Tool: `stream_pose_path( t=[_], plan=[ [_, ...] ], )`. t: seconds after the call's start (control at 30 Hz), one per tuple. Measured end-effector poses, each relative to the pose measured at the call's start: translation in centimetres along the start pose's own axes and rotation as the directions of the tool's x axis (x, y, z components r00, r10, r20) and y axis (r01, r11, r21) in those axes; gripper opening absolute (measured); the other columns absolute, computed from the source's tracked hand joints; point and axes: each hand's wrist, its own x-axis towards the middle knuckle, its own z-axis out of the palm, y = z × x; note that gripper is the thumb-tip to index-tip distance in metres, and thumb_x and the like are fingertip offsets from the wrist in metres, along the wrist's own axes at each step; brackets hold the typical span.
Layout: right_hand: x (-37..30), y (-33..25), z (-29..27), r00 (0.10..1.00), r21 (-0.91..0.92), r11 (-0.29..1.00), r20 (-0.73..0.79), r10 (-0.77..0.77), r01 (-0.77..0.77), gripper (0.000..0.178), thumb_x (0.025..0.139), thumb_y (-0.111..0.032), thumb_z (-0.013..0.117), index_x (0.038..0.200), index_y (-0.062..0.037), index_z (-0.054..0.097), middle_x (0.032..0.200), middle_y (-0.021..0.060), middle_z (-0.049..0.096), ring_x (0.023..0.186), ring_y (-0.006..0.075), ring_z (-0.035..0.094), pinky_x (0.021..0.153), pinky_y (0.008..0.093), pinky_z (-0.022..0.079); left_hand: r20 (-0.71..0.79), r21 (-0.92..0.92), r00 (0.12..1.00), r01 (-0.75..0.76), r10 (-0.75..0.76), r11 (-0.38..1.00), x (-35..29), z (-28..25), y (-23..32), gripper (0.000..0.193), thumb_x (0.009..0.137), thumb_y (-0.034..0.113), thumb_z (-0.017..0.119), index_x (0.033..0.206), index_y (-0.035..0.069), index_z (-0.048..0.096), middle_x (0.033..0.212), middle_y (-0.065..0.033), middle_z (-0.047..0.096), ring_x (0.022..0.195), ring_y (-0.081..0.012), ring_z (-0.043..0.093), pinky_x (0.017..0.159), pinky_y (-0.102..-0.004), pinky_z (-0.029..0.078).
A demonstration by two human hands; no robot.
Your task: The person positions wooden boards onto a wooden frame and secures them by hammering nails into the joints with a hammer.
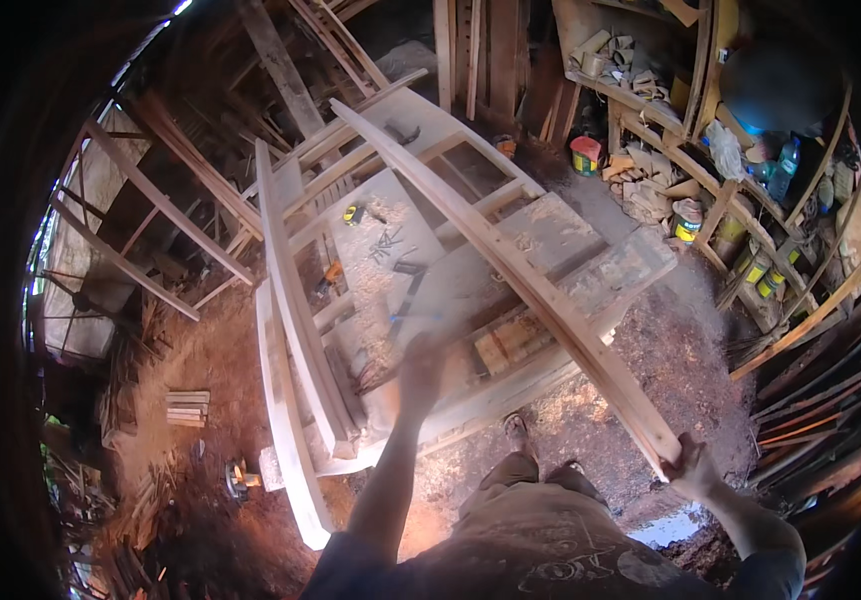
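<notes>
A long wooden beam (510, 255) lies slantwise across the slatted workbench (562, 225), its near end jutting past the bench's edge. My right hand (688, 468) is closed around that near end. Over the middle of the bench, my left hand (422, 365) is smeared by motion; its fingers and anything in them cannot be made out. Close beyond it are a blurred bluish streak and a dark tool (410, 268). Farther off, a heap of nails or small rods (387, 246) and a yellow tape measure (352, 214) rest among wood shavings.
More long beams (300, 300) lie along the bench's left side, one sticking out toward me. A yellow-and-dark tool (240, 478) and short stacked slats (187, 407) are on the ground at left. Paint buckets (687, 218) and cluttered shelves line the right; stacked boards (820, 410) stand nearer.
</notes>
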Motion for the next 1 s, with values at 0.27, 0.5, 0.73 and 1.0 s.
stream_pose_path(
  t=[0.27,0.5,0.73,1.0],
  plan=[
    [1.2,-3.0,-0.5,0.979,0.198,0.979,-0.187,0.078,-0.04,0.024,0.081,-0.016,0.075,0.1,-0.0035,0.066,0.08,0.0157,0.073,0.071,0.0299,0.074,0.065,0.0378,0.061,0.169,-0.208,0.983,0.108,-0.073,0.972,12.9,18.6,10.0,0.091,0.092,0.051,0.07,0.153,-0.004,0.03,0.143,-0.0333,0.05,0.132,-0.0445,0.052,0.104,-0.0513,0.045],
    [1.4,-4.1,2.8,0.96,0.116,0.992,-0.266,0.085,-0.056,0.02,0.083,-0.021,0.073,0.093,-0.007,0.063,0.082,0.0189,0.069,0.069,0.0404,0.069,0.06,0.0483,0.056,0.08,-0.247,0.997,0.038,-0.019,0.968,14.3,21.1,9.5,0.094,0.087,0.039,0.077,0.152,-0.007,0.028,0.14,-0.0394,0.047,0.125,-0.0527,0.054,0.1,-0.053,0.049],
    [1.6,-4.8,4.3,0.957,0.131,0.972,-0.188,0.219,-0.196,0.031,0.088,-0.031,0.066,0.107,-0.0065,0.062,0.098,0.0157,0.066,0.086,0.0355,0.067,0.074,0.0462,0.055,0.144,-0.17,0.99,0.031,-0.006,0.985,15.1,21.1,8.7,0.095,0.085,0.035,0.078,0.153,-0.008,0.027,0.14,-0.0397,0.045,0.126,-0.0557,0.05,0.107,-0.0537,0.044],
    [7.1,-1.6,3.3,0.921,0.754,0.559,0.157,0.357,-0.345,0.049,0.098,-0.043,0.05,0.129,-0.0066,0.059,0.13,0.0127,0.06,0.114,0.0321,0.061,0.097,0.0462,0.051,0.122,-0.312,0.977,-0.13,0.176,0.941,23.5,21.5,10.5,0.076,0.088,0.031,0.076,0.142,-0.01,0.042,0.134,-0.0346,0.051,0.118,-0.0509,0.055,0.102,-0.052,0.046]
  ],
)
